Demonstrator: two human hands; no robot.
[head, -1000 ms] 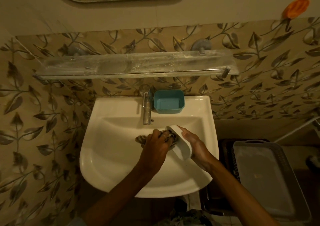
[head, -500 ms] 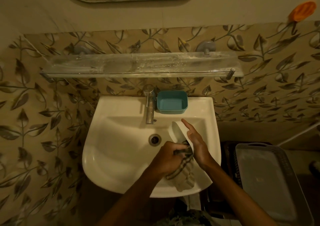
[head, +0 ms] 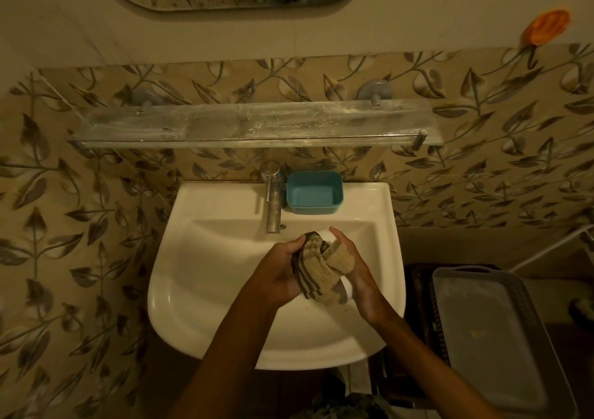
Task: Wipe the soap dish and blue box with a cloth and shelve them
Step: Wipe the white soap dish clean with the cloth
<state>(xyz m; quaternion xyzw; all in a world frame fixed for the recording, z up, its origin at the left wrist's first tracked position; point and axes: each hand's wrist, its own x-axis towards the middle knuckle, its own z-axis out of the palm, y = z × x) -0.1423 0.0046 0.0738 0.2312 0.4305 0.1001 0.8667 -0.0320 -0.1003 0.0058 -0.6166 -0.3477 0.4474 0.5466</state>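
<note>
White dish (head: 345, 285), one, gripped by right hand (head: 363, 277); left hand (head: 283, 272) clutches one cloth (head: 321, 264); one blue box (head: 314, 192) mid-frame.

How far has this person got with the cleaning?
Nothing is shelved yet: the glass shelf is bare. In hand: the left hand rubs the cloth over the white soap dish, held by the right hand. Left: the blue box waits by the tap, then shelving both.
</note>
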